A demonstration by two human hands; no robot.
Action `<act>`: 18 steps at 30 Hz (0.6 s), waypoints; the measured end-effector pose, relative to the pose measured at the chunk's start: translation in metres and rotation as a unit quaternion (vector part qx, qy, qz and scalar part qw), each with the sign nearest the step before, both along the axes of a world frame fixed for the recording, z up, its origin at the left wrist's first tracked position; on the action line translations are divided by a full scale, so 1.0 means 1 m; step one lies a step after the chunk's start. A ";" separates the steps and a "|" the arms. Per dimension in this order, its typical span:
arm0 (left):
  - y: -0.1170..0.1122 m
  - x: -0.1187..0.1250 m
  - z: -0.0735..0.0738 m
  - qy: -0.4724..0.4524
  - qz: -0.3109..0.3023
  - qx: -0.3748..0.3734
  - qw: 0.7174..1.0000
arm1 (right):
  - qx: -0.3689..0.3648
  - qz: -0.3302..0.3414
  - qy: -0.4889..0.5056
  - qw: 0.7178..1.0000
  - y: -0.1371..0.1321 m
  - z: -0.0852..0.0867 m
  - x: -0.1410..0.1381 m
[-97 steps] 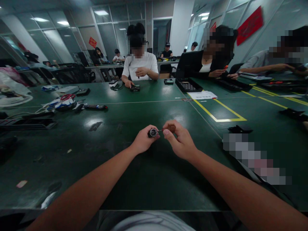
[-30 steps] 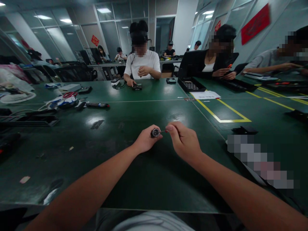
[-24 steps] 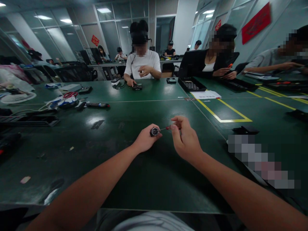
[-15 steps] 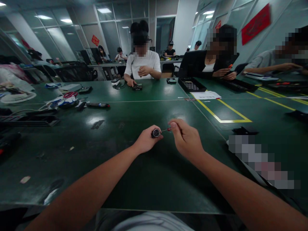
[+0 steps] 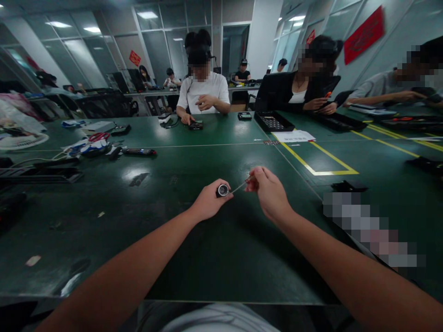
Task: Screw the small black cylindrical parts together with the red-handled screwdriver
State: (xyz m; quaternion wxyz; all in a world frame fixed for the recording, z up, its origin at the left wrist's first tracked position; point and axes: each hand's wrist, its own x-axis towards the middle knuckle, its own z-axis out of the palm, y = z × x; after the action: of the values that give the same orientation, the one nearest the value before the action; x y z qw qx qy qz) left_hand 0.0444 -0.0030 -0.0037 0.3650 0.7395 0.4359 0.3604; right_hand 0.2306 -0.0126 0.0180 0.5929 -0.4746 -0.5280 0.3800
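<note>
My left hand (image 5: 207, 203) is wrapped round a short black cylinder (image 5: 222, 190), whose round end with a silvery ring faces me. Between the fingers of my right hand (image 5: 272, 193) is a thin screwdriver (image 5: 238, 188); its handle is mostly hidden by the fingers. The metal shaft slopes down to the left, and its tip is beside the cylinder, close to my left fingertips. Whether the tip touches the cylinder I cannot tell. Both hands are held over the green table (image 5: 194, 258).
Across the table a person in white (image 5: 204, 92) works over a small dark device (image 5: 195, 125). A black tray (image 5: 273, 121) and a white paper (image 5: 294, 136) lie at the back right. Red-handled scissors (image 5: 98, 137) and a dark pen-like tool (image 5: 139, 151) lie left.
My right hand has shifted slightly right and up, and the screwdriver now slopes more steeply. Its tip has come away from the cylinder's round end toward my left fingertips.
</note>
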 end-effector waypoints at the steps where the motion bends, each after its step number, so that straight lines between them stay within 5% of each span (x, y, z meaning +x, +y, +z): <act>1: -0.001 0.000 0.001 -0.001 0.003 -0.002 1.000 | -0.038 0.028 0.047 0.998 0.004 -0.002 0.001; 4: -0.001 0.000 0.003 0.002 0.010 -0.008 1.000 | -0.034 0.017 0.079 0.996 0.009 -0.005 0.001; 9: 0.000 0.000 0.002 -0.001 0.009 -0.005 1.000 | 0.086 -0.052 -0.094 0.991 -0.007 0.003 -0.002; 18: 0.002 0.000 -0.002 -0.032 0.003 0.005 0.999 | 0.186 -0.019 -0.232 0.955 -0.022 0.008 -0.001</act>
State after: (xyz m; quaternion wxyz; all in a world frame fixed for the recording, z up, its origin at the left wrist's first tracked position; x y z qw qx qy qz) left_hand 0.0445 -0.0009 -0.0061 0.3739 0.7284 0.4239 0.3873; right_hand 0.2294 -0.0341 0.0264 0.5390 -0.4412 -0.7031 0.1429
